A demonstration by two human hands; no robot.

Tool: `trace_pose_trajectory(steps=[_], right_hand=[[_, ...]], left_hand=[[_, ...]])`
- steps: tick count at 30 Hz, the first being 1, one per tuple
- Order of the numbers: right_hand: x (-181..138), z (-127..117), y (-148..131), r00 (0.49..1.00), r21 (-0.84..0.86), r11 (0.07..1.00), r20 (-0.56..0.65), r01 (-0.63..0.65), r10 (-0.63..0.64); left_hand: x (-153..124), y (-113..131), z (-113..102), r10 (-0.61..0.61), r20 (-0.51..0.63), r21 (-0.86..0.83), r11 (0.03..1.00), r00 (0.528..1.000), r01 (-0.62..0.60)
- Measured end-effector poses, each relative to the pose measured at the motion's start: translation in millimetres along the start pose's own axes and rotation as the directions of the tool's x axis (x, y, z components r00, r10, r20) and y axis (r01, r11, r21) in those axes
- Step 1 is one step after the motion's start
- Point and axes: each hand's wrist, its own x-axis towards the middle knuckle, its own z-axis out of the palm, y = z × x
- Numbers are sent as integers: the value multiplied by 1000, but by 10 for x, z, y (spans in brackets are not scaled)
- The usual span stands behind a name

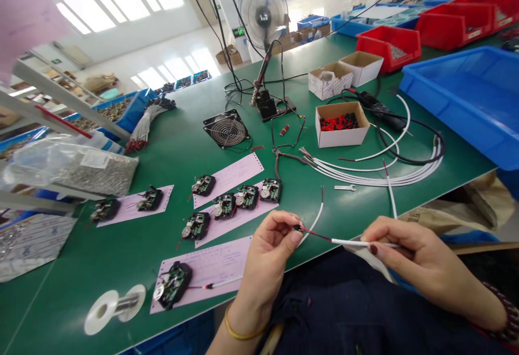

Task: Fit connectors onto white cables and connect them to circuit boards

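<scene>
My left hand (270, 249) pinches a small dark sleeve at the red and black stripped end of a white cable (348, 242), just over the table's near edge. My right hand (409, 255) grips the same white cable further right, between thumb and fingers. A second white cable end (317, 215) lies on the green table (133, 247) just beyond my left hand. Several small circuit boards (247, 196) lie on pink paper slips (211, 268) to the left.
A box of red and black caps (340, 124), a bundle of white cables (381, 174), a soldering iron stand (265, 104), a small fan (226, 129) and a solder spool (115, 307) are on the table. Blue and red bins (466, 95) stand right. A desk fan (263, 12) stands behind.
</scene>
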Motion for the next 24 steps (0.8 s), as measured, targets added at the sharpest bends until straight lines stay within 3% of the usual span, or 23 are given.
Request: trace_pose_trajectory(steps=[10,13,15,17,19,21,24], right_hand=[[-11,14,-13,994,65,992,16,-110,109],[-17,-5,11,994,10,994,13,-112,112],[-21,-23,22,996,-73,994,25,-87,89],[-20,-36,19,998,-155,987,43,-40,48],[-15,-37,1,998,-214,977,66,18,-4],[-8,-21,-23,996,-263,962,71,73,-56],[0,28,-45,990,-320,937,60,141,-129]], left_hand=[[-27,13,2,-9,55,51,999,998,6],[-26,70,-14,67,105,257,962,992,-92],[-28,133,-11,187,174,542,801,967,-253],[-37,195,18,290,297,774,484,910,-408],[-55,232,69,293,437,836,215,850,-504],[-72,236,127,227,545,804,128,807,-580],[-75,210,187,197,608,758,145,769,-636]])
